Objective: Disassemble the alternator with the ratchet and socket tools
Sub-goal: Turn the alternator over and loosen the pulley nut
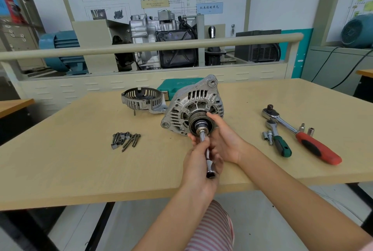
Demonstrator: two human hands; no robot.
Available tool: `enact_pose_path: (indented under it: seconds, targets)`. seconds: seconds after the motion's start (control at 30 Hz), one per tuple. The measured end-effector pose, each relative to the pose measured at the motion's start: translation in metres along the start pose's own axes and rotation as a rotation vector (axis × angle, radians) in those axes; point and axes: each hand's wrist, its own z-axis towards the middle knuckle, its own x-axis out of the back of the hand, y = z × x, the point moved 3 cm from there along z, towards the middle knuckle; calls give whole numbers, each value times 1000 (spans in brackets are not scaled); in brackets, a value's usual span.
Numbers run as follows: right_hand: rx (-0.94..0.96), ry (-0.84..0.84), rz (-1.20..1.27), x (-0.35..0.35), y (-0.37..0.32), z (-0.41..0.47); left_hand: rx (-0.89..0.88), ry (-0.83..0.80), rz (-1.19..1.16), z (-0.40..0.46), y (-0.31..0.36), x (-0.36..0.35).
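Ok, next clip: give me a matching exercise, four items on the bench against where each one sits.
Things:
1. alternator
2. removed end cover
3. pile of bolts
4. red-handled ratchet

Places:
A. lying on the table's right side
B. left of the alternator, near the green case
C. held at the pulley by the right hand
D. on the table's left, nearer the front edge

Pairs: 1-C, 2-B, 3-D, 4-A

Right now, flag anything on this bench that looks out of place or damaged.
Nothing stands out. The alternator sits tilted only because both hands steady it; the removed cover, bolts and ratchets lie in separate groups on the table.
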Motion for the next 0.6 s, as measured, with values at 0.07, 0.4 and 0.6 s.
enact_pose_path:
  seconds: [0.07,0.4,0.6]
  targets:
    - [-10,-1,20,0,0,0,26,9,-10,-1,0,1]
    - [-9,-23,83,0,0,1,164,-37,24,-5,3,3]
    - [2,4,69,2,0,3,219,-38,-111,-3,5,4]
